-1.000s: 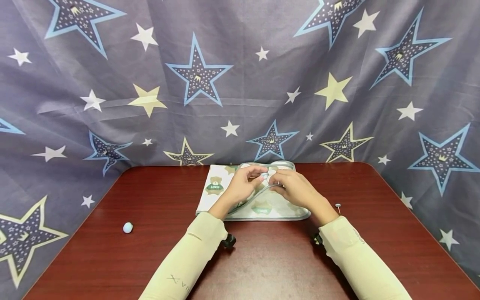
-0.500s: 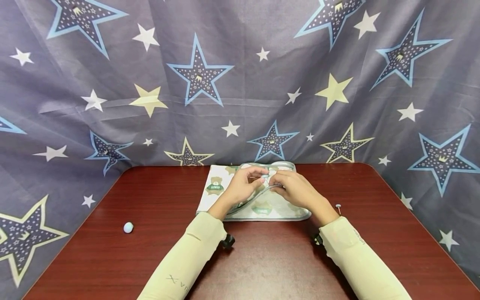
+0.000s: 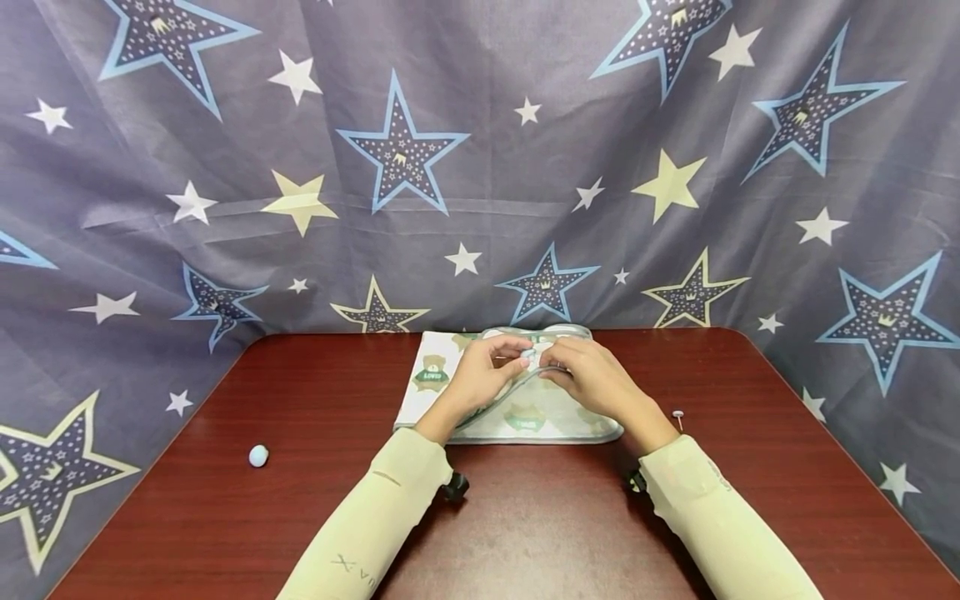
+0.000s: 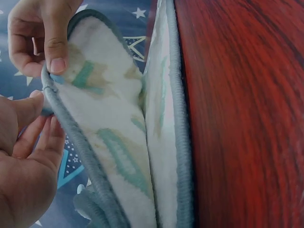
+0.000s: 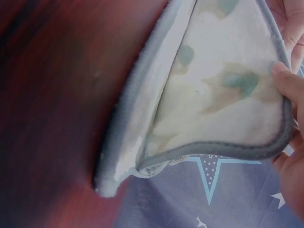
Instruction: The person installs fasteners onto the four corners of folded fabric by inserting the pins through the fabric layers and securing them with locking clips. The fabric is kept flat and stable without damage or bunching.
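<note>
A white cloth (image 3: 525, 421) with a bear print and a grey-green stitched edge lies folded at the back of the table, its upper layer lifted. My right hand (image 3: 588, 375) pinches that layer's edge, the thumb (image 5: 289, 81) on the printed face and fingers behind. My left hand (image 3: 483, 371) meets it from the other side, thumb and fingers around a small pale blue piece (image 3: 529, 354) at the edge. Another bit of pale blue (image 4: 57, 79) shows under the right thumb in the left wrist view. The fingers partly hide both bits.
A small pale blue rounded piece (image 3: 258, 456) lies on the red-brown table (image 3: 315, 517) at the left. By the right wrist stands a pin with a flat pale head (image 3: 678, 414). A star-printed curtain (image 3: 480, 192) hangs right behind the table.
Both hands stay at the cloth's edge with only slight finger shifts. The head view has tilted a little; the loose pieces on the table have not moved.
</note>
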### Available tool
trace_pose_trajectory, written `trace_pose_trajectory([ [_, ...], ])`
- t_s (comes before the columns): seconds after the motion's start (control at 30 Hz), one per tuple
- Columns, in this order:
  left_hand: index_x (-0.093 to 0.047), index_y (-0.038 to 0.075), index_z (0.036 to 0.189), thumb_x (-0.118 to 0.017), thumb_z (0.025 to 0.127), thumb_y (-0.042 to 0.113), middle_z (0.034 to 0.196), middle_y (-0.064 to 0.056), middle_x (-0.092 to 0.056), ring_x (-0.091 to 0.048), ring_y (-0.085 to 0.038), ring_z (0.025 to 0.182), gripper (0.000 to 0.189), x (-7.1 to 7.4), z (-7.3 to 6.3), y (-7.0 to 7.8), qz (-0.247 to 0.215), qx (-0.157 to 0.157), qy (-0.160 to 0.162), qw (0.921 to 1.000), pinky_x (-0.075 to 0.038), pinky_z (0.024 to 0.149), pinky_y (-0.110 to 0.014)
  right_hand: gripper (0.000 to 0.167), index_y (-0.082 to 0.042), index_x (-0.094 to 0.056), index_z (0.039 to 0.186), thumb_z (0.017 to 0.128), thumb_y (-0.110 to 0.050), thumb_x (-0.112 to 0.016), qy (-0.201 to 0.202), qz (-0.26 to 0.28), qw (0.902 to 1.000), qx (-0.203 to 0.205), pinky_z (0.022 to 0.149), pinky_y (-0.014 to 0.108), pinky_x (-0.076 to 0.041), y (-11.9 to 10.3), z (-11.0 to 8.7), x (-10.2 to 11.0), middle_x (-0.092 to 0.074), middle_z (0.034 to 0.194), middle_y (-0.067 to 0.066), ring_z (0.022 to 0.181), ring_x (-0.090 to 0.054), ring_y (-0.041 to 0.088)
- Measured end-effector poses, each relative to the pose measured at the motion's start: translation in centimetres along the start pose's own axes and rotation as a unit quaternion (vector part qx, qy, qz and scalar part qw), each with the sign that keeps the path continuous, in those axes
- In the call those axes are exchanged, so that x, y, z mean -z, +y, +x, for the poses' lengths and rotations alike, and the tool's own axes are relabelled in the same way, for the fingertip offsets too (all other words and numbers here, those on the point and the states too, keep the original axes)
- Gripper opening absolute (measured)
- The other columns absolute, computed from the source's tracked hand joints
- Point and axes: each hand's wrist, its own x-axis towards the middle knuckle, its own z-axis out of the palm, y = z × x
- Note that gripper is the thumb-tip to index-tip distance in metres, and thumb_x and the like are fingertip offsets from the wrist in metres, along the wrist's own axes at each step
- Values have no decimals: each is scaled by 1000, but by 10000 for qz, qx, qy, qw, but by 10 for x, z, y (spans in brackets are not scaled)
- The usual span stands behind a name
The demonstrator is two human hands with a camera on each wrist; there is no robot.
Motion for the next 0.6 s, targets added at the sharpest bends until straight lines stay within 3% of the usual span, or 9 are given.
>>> trace_pose_trajectory([
  [0.37, -75, 4, 116, -74, 93, 7, 109, -9, -76, -73, -17, 95, 23, -5, -1, 2, 55, -66, -56, 9999, -58, 84, -31, 14, -14, -69, 92, 86, -16, -81, 113, -177, 9997, 140, 72, 37, -50, 0, 1, 1, -67, 87, -2, 78, -62, 16],
  [0.6, -76, 7, 117, -75, 94, 11, 108, -5, -77, -73, -15, 90, 23, -8, -3, 1, 92, 127, -77, 9998, -57, 78, -28, 13, -13, -70, 93, 87, -16, -81, 44, -253, 9996, 81, 74, 38, -49, 0, -1, 3, -67, 89, -2, 78, -60, 16],
])
